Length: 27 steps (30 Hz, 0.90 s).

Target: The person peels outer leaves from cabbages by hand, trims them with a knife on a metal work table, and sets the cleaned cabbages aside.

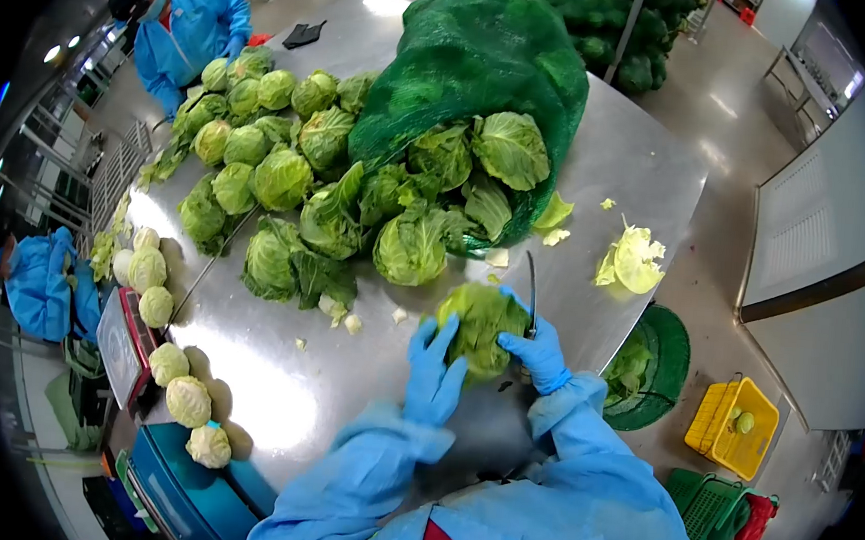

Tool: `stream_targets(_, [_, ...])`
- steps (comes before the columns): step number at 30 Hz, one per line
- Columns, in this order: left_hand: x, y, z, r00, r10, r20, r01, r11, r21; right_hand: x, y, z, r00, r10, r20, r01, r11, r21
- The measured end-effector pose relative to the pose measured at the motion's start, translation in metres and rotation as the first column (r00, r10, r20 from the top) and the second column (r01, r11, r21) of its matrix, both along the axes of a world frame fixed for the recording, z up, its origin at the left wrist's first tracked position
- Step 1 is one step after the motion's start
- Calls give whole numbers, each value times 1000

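A green cabbage is between my two gloved hands, just above the steel table. My left hand grips its left side, with the fingers bent against the leaves. On the other side, my right hand is closed round a knife, its thin dark blade pointing away from me. The fingers of that hand also touch the cabbage. Small leaf scraps lie on the metal beyond my left hand. The knife's handle is mostly hidden in my glove.
A green mesh sack spills cabbages across the table. Trimmed cabbages line the left edge near a scale. Torn leaves lie at right. A green basket and a yellow crate stand below. Two people in blue work at left.
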<state>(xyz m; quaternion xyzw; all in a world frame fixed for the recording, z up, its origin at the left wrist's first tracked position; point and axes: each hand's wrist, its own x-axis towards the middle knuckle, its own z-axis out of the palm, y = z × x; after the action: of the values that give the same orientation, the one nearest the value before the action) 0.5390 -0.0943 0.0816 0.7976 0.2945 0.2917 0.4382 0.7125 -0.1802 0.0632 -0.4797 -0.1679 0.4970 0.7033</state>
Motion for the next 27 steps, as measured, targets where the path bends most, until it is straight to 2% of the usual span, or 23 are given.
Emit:
stream_targets(1, [-22,-15,3,997,23,76,-16,995,-100,-1,-4,8,994,91,-57,-91,996,13])
stream_targets(2, [-43,-27,4,987,51,151,-20,980,-197,-1,-5,8,970,205,126,-209,978,18])
stream_targets(4, [-81,-43,-2,995,32,-89,-26,997,68,-3,-7,8,790,388,474,-427,904,-28])
stream_targets(5, [-92,-48,-3,977,46,-207,-4,980,198,-11,-4,5,851,429,301,-485,863,142])
stream_targets(8, [-72,-47,15,999,-22,-47,39,915,402,-43,3,14,799,383,464,-428,904,-9])
stream_targets(9, [-73,-39,12,986,-120,-114,151,939,309,-49,1,16,758,292,583,-296,951,-91])
stream_targets(10, [-65,-36,22,984,-69,-162,117,944,310,-48,-2,13,757,210,619,-130,976,-172])
stream_targets(12, [-36,-38,47,966,38,-257,45,950,309,-41,-7,3,707,59,705,215,932,-293])
stream_targets(14, [-15,-26,49,901,129,-414,3,953,303,-42,-13,31,730,-97,677,278,947,-163])
stream_targets(15, [-6,-22,46,857,173,-486,-22,953,301,-34,-22,22,693,-10,721,222,954,-200])
stream_targets(16, [4,-19,23,812,277,-514,-5,883,469,-35,-29,25,692,56,720,145,966,-215])
stream_targets(17, [17,-14,-15,763,380,-523,29,788,615,-39,-29,22,599,83,796,129,972,-198])
stream_targets(18, [19,-13,4,726,297,-620,111,839,533,-43,-28,17,498,101,861,116,976,-182])
stream_targets(19, [21,-11,23,680,207,-704,186,879,438,-42,-26,8,604,107,789,149,958,-244])
stream_targets(21, [32,-11,26,712,157,-684,129,929,348,-30,-24,-32,787,102,608,181,905,-386])
stream_targets(22, [33,-10,28,721,144,-678,94,949,302,-17,-24,-67,914,-5,406,149,935,-321])
stream_targets(24, [23,-1,43,744,35,-668,133,971,199,-8,-5,-62,957,-41,287,130,947,-295])
stream_targets(26, [8,1,34,788,22,-615,115,976,183,-9,4,-50,867,-13,499,172,946,-274])
stream_targets(27, [-1,6,28,835,-12,-550,98,987,126,-13,10,-35,740,80,668,215,912,-348])
